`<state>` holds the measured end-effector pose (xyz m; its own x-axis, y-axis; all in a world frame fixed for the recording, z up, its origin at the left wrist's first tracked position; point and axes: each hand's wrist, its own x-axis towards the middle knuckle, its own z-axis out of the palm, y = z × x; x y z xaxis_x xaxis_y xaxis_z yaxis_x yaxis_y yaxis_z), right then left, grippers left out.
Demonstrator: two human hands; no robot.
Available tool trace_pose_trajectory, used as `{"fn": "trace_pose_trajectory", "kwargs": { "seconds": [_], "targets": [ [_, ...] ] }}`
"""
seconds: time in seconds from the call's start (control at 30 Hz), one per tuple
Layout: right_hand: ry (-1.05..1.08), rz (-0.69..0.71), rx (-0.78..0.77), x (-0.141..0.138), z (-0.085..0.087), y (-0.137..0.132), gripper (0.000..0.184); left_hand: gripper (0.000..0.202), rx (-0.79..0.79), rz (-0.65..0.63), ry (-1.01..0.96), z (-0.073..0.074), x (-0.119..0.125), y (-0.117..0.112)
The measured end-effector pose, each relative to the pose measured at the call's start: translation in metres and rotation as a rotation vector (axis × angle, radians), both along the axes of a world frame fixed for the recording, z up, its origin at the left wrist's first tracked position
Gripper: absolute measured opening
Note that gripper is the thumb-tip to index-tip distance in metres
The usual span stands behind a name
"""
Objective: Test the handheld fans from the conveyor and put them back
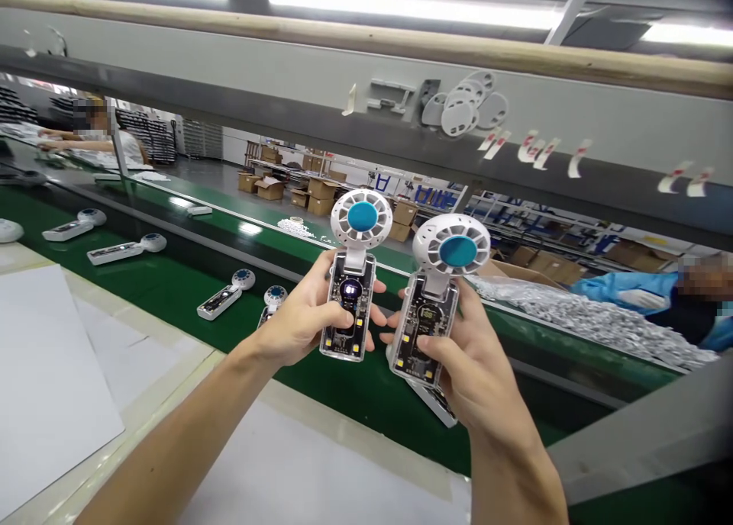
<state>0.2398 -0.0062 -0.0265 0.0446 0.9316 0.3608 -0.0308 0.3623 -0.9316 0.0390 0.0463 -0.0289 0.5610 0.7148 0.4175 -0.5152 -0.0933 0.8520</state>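
My left hand (303, 315) is closed round a white handheld fan (362, 227) with a blue disc at the centre of its head. My left thumb presses on the dark front of its handle, where a small display glows. In my right hand (466, 357) is a second handheld fan (451, 244) of the same kind, tilted slightly. My right thumb rests on the circuit board behind its clear cover, and that display looks dim. Both fans are upright side by side, apart from each other, above the green conveyor belt (355, 391).
Several more fans lie along the belt, one (226, 294) just left of my hands. White sheets (51, 372) cover the near table. A grey beam (286, 75) crosses above. Beyond are a heap of small white parts (573, 319), cardboard boxes (324, 197) and people at both sides.
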Motion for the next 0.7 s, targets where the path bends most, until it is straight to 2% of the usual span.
{"fn": "trace_pose_trajectory", "kwargs": {
  "seconds": [0.2, 0.53, 0.7],
  "targets": [
    [0.060, -0.014, -0.032, -0.0008, 0.0039, -0.0024, 0.084, 0.044, 0.007, -0.027, -0.052, -0.0037, 0.0000, 0.0030],
    [-0.009, -0.021, 0.006, 0.0004, 0.0039, -0.0044, 0.089, 0.062, -0.036, 0.032, -0.067, -0.0033, 0.0034, 0.0016],
    [0.014, 0.000, -0.006, 0.0002, 0.0050, -0.0030, 0.085, 0.055, -0.057, 0.007, -0.064, -0.0035, 0.0060, 0.0001]
  ]
}}
